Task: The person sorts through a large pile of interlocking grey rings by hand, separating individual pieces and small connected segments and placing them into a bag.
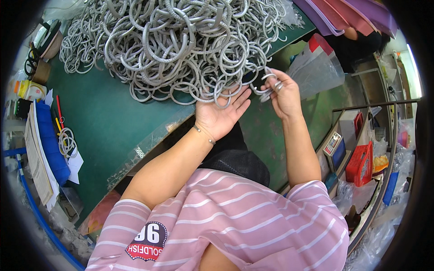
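A big heap of silver, open-ended bangles [149, 45], some plain and some textured, covers the far part of the green table [95, 122] and spills to its near edge. My left hand [221, 113] lies palm up at the heap's near edge, its fingers stretched out and apart. A few bangles of the heap overlap those fingers. Just right of the table edge, my right hand [284, 92] is closed around several small silver bangles [267, 92], which hang between thumb and fingers. Part of that bunch is blurred.
A clear plastic bag [316, 72] stands right of the table, below pink and purple bins [348, 13]. At the right are shelves with a red basket [359, 165] and a digital scale [333, 147]. Left lie a blue folder [49, 140], pens and a yellow-labelled jar [29, 90].
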Available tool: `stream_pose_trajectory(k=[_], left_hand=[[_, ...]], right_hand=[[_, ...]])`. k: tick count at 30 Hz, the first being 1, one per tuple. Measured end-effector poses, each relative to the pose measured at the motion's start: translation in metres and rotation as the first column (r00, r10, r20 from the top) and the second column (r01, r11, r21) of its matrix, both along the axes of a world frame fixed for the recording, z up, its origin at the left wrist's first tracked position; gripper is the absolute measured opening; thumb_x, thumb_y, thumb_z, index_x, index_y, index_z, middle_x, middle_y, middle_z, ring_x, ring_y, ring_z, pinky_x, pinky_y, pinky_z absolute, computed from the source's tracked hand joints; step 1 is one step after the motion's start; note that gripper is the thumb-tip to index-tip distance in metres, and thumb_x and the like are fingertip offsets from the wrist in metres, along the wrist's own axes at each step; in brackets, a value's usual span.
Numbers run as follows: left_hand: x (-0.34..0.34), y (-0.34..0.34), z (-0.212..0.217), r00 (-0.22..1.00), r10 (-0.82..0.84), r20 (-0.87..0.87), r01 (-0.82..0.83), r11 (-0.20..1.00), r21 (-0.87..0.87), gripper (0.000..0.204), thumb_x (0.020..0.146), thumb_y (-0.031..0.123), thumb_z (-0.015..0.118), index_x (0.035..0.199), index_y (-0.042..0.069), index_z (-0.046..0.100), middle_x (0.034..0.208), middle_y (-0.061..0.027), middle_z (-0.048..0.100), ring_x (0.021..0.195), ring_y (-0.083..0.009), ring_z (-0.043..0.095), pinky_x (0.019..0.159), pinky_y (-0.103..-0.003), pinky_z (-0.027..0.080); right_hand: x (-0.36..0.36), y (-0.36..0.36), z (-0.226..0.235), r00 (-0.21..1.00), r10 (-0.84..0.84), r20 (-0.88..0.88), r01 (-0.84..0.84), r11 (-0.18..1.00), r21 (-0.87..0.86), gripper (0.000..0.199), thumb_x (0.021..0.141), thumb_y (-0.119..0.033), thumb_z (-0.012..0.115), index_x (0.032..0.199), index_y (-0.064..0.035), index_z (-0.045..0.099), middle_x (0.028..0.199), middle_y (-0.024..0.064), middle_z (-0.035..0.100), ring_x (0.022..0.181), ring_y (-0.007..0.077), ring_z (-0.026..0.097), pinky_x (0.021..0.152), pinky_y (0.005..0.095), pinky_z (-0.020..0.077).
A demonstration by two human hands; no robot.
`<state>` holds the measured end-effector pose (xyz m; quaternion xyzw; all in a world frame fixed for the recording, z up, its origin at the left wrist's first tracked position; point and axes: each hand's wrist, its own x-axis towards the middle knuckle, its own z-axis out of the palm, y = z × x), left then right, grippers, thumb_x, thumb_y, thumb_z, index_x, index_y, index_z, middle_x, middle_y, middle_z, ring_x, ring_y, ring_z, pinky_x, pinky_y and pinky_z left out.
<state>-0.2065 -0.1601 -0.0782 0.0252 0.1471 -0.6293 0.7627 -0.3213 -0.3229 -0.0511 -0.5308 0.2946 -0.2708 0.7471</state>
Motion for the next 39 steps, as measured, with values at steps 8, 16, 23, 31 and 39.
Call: stream_pose_trajectory(k=[8,16,23,31,39], left_hand=[[0.001,0.003,-0.001,0.998,-0.013,0.054,0.013,1.0,0.006,0.061,0.085,0.048,0.047,0.113,-0.005,0.056,0.133,-0.0201,0.045,0.127,-0.0326,0.039,0.106,-0.044,0.03],[-0.001,0.005,-0.003,1.0,-0.01,0.009,0.01,1.0,0.012,0.063,0.086,0.048,0.046,0.116,-0.007,0.053,0.138,-0.024,0.038,0.13,-0.0349,0.034,0.105,-0.047,0.032],[-0.002,0.01,-0.004,1.0,0.003,-0.023,-0.002,0.999,0.051,0.06,0.088,0.045,0.044,0.121,-0.005,0.05,0.138,-0.0243,0.038,0.13,-0.0349,0.035,0.103,-0.049,0.034],[-0.004,0.009,-0.002,1.0,0.017,-0.02,-0.016,1.0,0.022,0.06,0.086,0.046,0.047,0.119,-0.005,0.051,0.138,-0.0245,0.037,0.13,-0.0351,0.035,0.104,-0.05,0.033],[-0.004,0.011,0.004,1.0,-0.013,0.009,0.012,0.998,0.054,0.055,0.087,0.046,0.046,0.111,-0.003,0.056,0.133,-0.0213,0.044,0.129,-0.0317,0.038,0.107,-0.046,0.028]], right_hand=[[0.011,-0.008,0.0,0.894,-0.299,0.332,0.246,0.95,0.194,0.014,0.093,-0.004,0.048,0.106,0.0008,0.052,0.099,0.0112,0.058,0.092,0.0198,0.057,0.085,0.0396,0.0508],[0.007,-0.008,-0.018,0.972,-0.055,0.227,0.014,0.984,0.176,0.015,0.085,-0.001,0.061,0.096,-0.0011,0.052,0.11,0.0145,0.06,0.096,0.023,0.061,0.084,0.0374,0.0529],[0.018,-0.006,-0.009,0.984,0.004,-0.18,-0.071,0.927,-0.368,0.023,0.079,0.001,0.065,0.101,0.0029,0.061,0.095,0.0072,0.064,0.085,0.0135,0.061,0.076,0.0242,0.0487],[0.0,-0.048,-0.028,0.946,-0.201,0.253,0.231,0.968,-0.098,0.016,0.086,-0.011,0.065,0.101,-0.0037,0.064,0.087,0.0002,0.061,0.079,0.0093,0.056,0.066,0.0218,0.045],[0.012,-0.039,-0.042,0.907,-0.062,0.416,0.0,0.989,0.148,0.015,0.088,-0.01,0.061,0.102,-0.0068,0.056,0.096,0.0083,0.062,0.087,0.0205,0.061,0.077,0.0319,0.052]])
